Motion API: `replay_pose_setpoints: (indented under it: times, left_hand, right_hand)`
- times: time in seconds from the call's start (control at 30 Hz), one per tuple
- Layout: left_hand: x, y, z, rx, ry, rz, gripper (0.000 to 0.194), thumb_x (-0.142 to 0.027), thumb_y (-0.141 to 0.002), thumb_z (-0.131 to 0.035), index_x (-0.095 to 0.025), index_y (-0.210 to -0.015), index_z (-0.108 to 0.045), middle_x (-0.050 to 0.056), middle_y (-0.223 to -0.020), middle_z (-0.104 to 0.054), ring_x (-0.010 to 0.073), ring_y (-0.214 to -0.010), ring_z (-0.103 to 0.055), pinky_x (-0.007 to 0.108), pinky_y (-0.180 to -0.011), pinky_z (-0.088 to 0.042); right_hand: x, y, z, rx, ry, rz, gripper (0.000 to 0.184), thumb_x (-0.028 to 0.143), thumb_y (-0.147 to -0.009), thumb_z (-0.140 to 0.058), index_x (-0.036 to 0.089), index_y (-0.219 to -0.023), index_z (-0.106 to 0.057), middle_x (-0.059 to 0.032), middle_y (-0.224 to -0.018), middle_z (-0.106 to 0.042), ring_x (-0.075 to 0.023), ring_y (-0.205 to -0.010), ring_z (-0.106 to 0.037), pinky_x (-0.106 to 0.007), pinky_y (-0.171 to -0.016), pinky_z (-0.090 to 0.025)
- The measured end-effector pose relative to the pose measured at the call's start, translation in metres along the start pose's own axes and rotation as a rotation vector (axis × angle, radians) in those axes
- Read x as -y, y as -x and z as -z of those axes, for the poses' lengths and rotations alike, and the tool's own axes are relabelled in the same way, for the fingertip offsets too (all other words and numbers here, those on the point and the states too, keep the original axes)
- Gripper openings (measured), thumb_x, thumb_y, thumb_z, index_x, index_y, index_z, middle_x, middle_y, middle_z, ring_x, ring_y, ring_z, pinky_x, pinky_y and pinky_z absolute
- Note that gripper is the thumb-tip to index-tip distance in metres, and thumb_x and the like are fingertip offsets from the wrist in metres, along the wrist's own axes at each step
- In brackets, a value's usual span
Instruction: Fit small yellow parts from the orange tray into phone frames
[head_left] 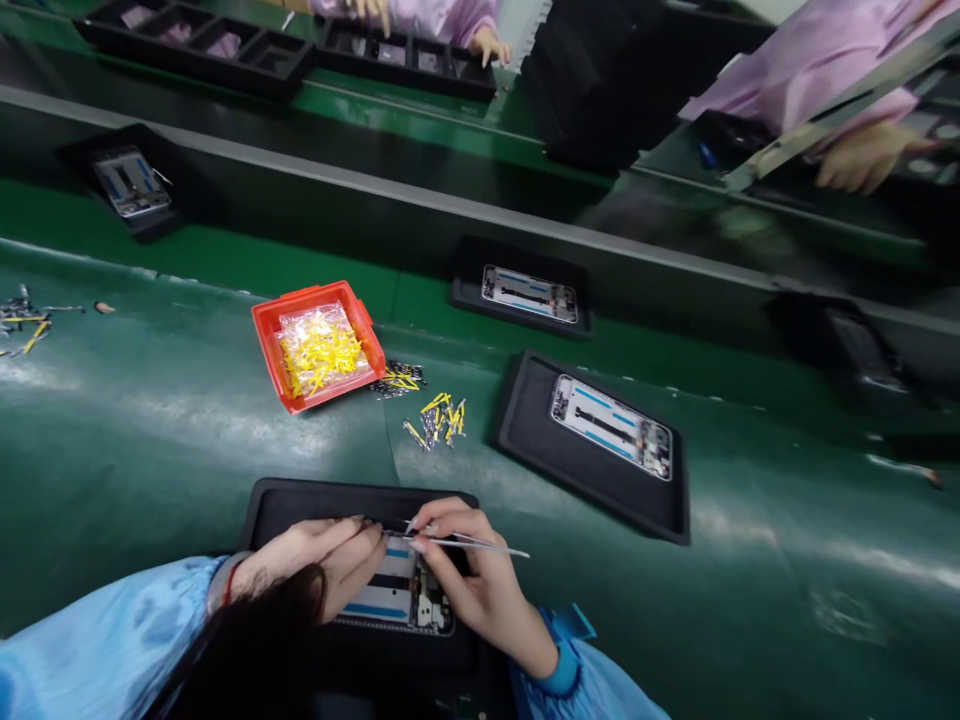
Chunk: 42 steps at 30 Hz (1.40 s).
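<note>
In front of me an opened phone lies in a black foam tray, its inner side up with blue strips, a dark central band and a circuit board. My right hand grips tweezers, their tips over the phone's upper edge. Beside it, my left hand covers the phone's left part, fingers pressed together near the tweezer tips. What those fingers pinch, if anything, is too small to make out. Dark hair hides the tray's lower left and part of my left wrist.
A red bin holds yellow strips. Small parts with yellow strips lie beside it. To the right is another tray with an opened phone. Behind, more trayed phones sit on a green strip. Co-workers' hands show beyond.
</note>
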<state>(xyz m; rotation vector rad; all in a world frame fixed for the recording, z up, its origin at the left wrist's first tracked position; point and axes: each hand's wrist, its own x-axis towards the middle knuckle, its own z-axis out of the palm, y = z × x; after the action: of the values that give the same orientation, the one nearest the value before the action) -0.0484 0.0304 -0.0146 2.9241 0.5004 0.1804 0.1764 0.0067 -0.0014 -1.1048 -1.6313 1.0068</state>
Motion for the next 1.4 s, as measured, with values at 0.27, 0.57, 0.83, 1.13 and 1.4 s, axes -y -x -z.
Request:
replay_pose_setpoints:
  times: [0.27,0.57,0.83,1.13,1.4]
  left_hand:
    - [0.004,-0.005,0.008,-0.012,0.023,0.012,0.036,-0.003,-0.09,-0.04,-0.016,-0.117,-0.06,0.008,-0.108,-0.068,0.0177,-0.102,-0.062,0.024,-0.087,-0.053]
    - [0.008,-0.013,0.02,0.052,0.075,0.046,0.036,-0.008,-0.094,-0.033,-0.017,-0.115,-0.06,0.007,-0.104,-0.067,0.0163,-0.091,-0.063,0.021,-0.072,-0.054]
    - [0.009,-0.012,0.021,0.013,0.006,-0.003,0.034,-0.006,-0.093,-0.034,-0.015,-0.115,-0.059,0.007,-0.1,-0.067,0.0155,-0.089,-0.063,0.02,-0.068,-0.052]
    - [0.008,-0.015,0.024,0.016,-0.032,0.013,0.036,-0.005,-0.094,-0.03,-0.016,-0.111,-0.06,0.005,-0.101,-0.067,0.0138,-0.089,-0.061,0.018,-0.067,-0.051]
    - [0.006,-0.018,0.021,-0.096,-0.169,-0.056,0.023,-0.006,-0.088,-0.045,-0.012,-0.099,-0.064,0.005,-0.095,-0.067,0.0137,-0.084,-0.061,0.019,-0.067,-0.05]
  right_hand:
    - [0.002,-0.004,-0.002,0.039,0.028,0.024,0.008,0.016,-0.094,-0.052,0.024,-0.096,-0.051,-0.0057,-0.09,-0.062,-0.0182,-0.081,-0.063,-0.031,-0.07,-0.054]
    - [0.002,-0.001,-0.001,0.158,0.07,0.125,0.016,0.012,-0.095,-0.045,0.026,-0.102,-0.047,-0.007,-0.095,-0.06,-0.0176,-0.085,-0.062,-0.031,-0.07,-0.054]
    - [0.001,-0.001,-0.001,0.176,0.046,0.143,0.02,0.008,-0.092,-0.045,0.026,-0.102,-0.046,-0.0077,-0.098,-0.059,-0.0175,-0.087,-0.061,-0.03,-0.073,-0.054]
    - [0.003,0.0,-0.006,-0.03,-0.05,0.072,0.018,0.009,-0.091,-0.049,0.026,-0.097,-0.044,-0.0037,-0.09,-0.058,-0.0167,-0.08,-0.06,-0.03,-0.069,-0.052]
    - [0.004,-0.003,-0.007,-0.072,-0.048,0.038,0.022,0.005,-0.087,-0.049,0.025,-0.092,-0.042,-0.0025,-0.087,-0.056,-0.0157,-0.076,-0.06,-0.028,-0.066,-0.049]
